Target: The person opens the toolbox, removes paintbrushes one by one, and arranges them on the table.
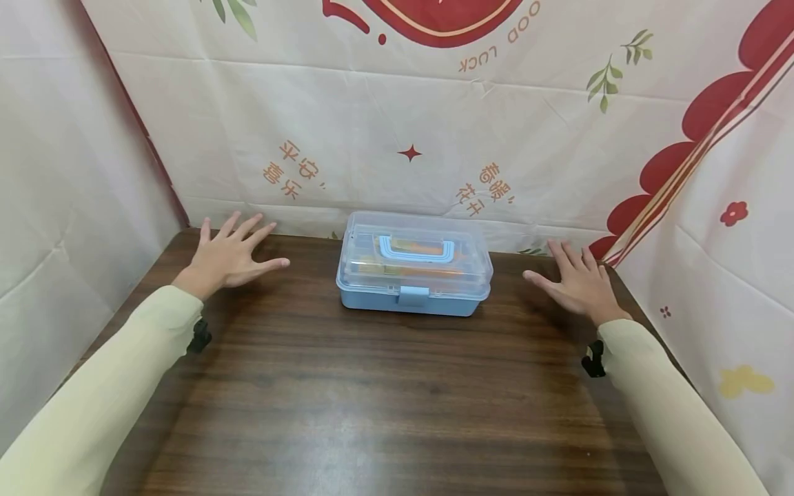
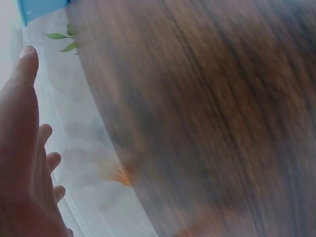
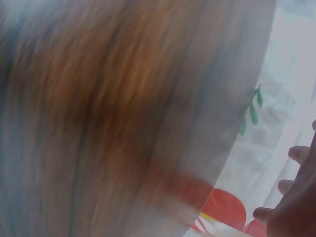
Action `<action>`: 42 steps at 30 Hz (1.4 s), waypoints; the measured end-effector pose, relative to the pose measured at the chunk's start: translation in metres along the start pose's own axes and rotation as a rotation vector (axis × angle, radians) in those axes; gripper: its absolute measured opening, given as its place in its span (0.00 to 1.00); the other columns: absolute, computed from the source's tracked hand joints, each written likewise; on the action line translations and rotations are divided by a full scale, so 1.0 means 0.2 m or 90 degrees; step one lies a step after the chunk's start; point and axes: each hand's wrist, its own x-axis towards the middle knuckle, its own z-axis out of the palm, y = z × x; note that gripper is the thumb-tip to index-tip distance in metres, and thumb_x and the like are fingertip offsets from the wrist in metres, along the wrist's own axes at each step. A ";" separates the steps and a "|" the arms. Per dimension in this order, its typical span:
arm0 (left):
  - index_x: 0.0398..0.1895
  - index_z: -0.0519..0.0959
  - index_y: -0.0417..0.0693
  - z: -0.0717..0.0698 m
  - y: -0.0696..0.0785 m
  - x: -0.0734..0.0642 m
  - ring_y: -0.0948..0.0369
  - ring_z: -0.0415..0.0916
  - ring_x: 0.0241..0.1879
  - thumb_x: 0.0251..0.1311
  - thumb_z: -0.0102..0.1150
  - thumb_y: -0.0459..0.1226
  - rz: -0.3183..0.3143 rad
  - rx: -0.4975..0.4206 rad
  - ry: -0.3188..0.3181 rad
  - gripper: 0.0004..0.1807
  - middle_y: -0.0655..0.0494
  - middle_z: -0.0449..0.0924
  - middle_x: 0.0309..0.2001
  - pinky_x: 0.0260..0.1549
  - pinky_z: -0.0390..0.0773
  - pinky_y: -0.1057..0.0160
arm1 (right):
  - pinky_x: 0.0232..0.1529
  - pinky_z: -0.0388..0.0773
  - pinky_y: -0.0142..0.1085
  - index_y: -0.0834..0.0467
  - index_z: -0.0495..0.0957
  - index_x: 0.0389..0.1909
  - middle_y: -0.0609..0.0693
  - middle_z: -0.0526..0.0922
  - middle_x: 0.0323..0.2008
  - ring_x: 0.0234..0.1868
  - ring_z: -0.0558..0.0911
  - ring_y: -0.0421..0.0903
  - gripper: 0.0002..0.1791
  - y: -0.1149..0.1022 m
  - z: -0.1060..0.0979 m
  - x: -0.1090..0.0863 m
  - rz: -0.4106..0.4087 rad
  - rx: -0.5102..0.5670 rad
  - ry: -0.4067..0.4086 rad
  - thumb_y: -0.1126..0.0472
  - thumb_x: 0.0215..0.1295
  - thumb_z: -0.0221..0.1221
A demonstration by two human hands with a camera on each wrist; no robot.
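Observation:
A lidded plastic box (image 1: pixel 409 301) with a light blue base, a clear lid and a blue handle sits at the back middle of the table. Orange and yellow items show blurrily through its lid, and a blue latch (image 1: pixel 413 296) is on its front. To the left of the box, my left hand (image 1: pixel 232 255) has its fingers spread and holds nothing. My right hand (image 1: pixel 578 282) is spread out on the other side, apart from the box and holding nothing. In the left wrist view, a corner of the blue box (image 2: pixel 44 10) shows beyond the thumb.
The dark wooden table (image 1: pixel 372 399) meets a white printed cloth (image 1: pixel 372 124) along its back edge. More cloth hangs at the left (image 1: pixel 74 172) and at the right (image 1: pixel 732 275), close beside the arms.

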 end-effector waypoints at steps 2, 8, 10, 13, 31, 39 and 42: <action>0.93 0.48 0.59 -0.01 0.01 0.00 0.37 0.31 0.87 0.69 0.38 0.82 0.006 -0.005 0.012 0.59 0.46 0.40 0.91 0.74 0.21 0.21 | 0.73 0.35 0.84 0.53 0.36 0.91 0.72 0.41 0.87 0.84 0.36 0.78 0.61 -0.03 -0.01 0.00 -0.008 0.014 0.002 0.19 0.74 0.47; 0.92 0.50 0.58 -0.04 0.09 -0.01 0.38 0.32 0.87 0.72 0.41 0.78 0.031 -0.025 0.048 0.56 0.46 0.43 0.90 0.75 0.26 0.20 | 0.73 0.39 0.84 0.54 0.38 0.92 0.71 0.43 0.87 0.84 0.38 0.78 0.58 -0.11 -0.03 0.01 -0.046 0.061 0.012 0.23 0.78 0.48; 0.92 0.50 0.58 -0.04 0.12 -0.01 0.39 0.33 0.88 0.73 0.42 0.77 0.040 -0.045 0.061 0.55 0.47 0.45 0.90 0.76 0.28 0.21 | 0.74 0.40 0.82 0.55 0.38 0.91 0.71 0.44 0.87 0.84 0.39 0.78 0.56 -0.12 -0.02 0.01 -0.059 0.082 0.020 0.25 0.80 0.48; 0.92 0.51 0.56 -0.03 0.17 -0.01 0.39 0.36 0.88 0.75 0.43 0.75 0.059 -0.104 0.086 0.53 0.46 0.48 0.89 0.77 0.33 0.21 | 0.77 0.40 0.79 0.59 0.40 0.91 0.70 0.45 0.87 0.85 0.42 0.76 0.52 -0.15 -0.02 0.00 -0.092 0.137 0.036 0.32 0.84 0.49; 0.90 0.53 0.47 0.05 0.44 -0.05 0.45 0.50 0.86 0.85 0.46 0.60 0.139 -0.554 0.161 0.43 0.45 0.54 0.87 0.80 0.56 0.35 | 0.81 0.41 0.74 0.47 0.33 0.92 0.61 0.42 0.89 0.87 0.41 0.69 0.39 -0.43 -0.01 -0.09 -0.177 0.581 -0.033 0.40 0.91 0.31; 0.89 0.56 0.41 0.08 0.52 -0.01 0.43 0.58 0.83 0.86 0.50 0.52 0.138 -0.650 0.136 0.39 0.42 0.57 0.86 0.80 0.60 0.40 | 0.82 0.47 0.70 0.48 0.32 0.91 0.67 0.43 0.87 0.86 0.46 0.69 0.51 -0.49 0.05 -0.05 -0.166 0.858 -0.077 0.30 0.84 0.46; 0.89 0.55 0.41 0.10 0.54 0.00 0.41 0.60 0.82 0.86 0.50 0.51 0.133 -0.673 0.134 0.39 0.41 0.58 0.85 0.79 0.62 0.40 | 0.82 0.50 0.69 0.49 0.33 0.92 0.66 0.45 0.87 0.86 0.49 0.67 0.50 -0.51 0.07 -0.05 -0.157 0.849 -0.087 0.37 0.84 0.50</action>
